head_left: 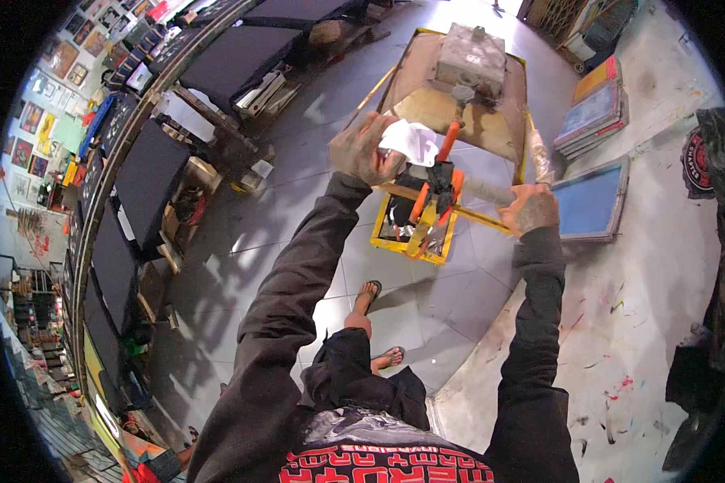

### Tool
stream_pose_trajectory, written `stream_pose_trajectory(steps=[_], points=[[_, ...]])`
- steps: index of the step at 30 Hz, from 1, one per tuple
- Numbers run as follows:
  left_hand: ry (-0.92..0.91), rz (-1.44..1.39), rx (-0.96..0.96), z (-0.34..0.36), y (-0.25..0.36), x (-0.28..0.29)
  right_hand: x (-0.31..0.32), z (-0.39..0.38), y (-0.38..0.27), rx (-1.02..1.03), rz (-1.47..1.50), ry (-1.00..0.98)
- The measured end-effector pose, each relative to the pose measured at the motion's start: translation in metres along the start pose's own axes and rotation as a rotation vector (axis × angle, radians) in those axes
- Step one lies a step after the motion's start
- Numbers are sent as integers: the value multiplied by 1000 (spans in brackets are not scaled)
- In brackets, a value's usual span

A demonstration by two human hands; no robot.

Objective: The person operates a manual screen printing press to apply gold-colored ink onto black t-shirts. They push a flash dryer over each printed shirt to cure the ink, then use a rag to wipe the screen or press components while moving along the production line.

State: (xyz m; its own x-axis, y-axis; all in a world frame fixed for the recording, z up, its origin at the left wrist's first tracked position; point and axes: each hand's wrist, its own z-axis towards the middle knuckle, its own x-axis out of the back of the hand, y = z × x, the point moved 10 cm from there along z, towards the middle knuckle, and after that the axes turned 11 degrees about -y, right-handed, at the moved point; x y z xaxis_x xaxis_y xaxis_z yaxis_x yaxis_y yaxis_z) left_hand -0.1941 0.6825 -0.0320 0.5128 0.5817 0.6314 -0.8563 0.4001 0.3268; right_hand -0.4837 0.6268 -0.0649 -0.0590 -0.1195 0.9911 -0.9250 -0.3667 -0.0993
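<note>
White cloth [411, 142] my left grip [366, 151] holds may snag the rod [449, 142] alongside if my right grip [532, 211], clasping the bar [486, 191], jerks.

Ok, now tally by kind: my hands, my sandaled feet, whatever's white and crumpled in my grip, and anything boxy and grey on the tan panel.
Hands: 2
Sandaled feet: 2
Crumpled white piece: 1
Boxy grey unit: 1
Total: 6
</note>
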Motion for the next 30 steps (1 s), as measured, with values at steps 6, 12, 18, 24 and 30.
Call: stream_pose_trajectory(steps=[6, 12, 18, 24, 30], points=[[69, -44, -98, -3, -21, -12, -20, 0, -6, -63, -28, 16], [66, -129, -134, 2, -29, -13, -33, -6, -10, -145, -50, 44], [54, -164, -184, 4, -35, -21, -45, -10, -4, -124, -75, 255], [72, -203, -207, 1, -39, -33, -47, -12, 8, -104, -110, 349], [138, -261, -272, -6, -43, -31, -44, -25, 3, -108, -230, 459]])
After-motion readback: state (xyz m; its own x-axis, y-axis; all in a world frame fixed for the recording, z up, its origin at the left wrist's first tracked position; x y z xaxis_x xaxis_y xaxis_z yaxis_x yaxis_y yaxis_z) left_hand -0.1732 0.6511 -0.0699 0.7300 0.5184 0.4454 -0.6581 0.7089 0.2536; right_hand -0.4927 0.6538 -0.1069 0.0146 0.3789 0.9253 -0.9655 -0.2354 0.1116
